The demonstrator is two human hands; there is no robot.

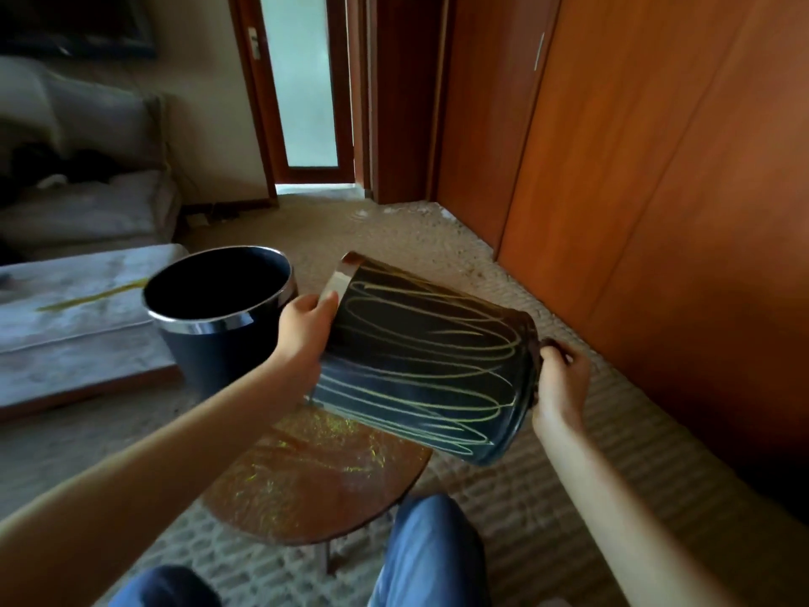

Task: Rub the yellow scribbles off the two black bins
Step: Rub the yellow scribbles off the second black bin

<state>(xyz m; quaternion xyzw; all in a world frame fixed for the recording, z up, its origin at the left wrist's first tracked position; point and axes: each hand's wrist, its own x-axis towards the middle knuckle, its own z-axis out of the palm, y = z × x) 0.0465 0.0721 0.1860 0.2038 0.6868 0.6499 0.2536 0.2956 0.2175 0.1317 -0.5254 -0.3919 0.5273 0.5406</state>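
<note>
A black bin (420, 365) covered in looping yellow scribbles is tipped on its side above a small round wooden stool (315, 475). My left hand (306, 339) grips its chrome rim end, thumb on the rim. My right hand (560, 383) holds its base end, fingers curled round the bottom edge. A second black bin (219, 308) with a chrome rim stands upright to the left; no scribbles show on the side I see.
The stool top carries yellow smears. A low grey table (65, 317) with a yellow streak lies at the left. Wooden wardrobe doors (656, 168) run along the right. Carpet covers the floor, and my blue-jeaned knees (429, 554) are at the bottom.
</note>
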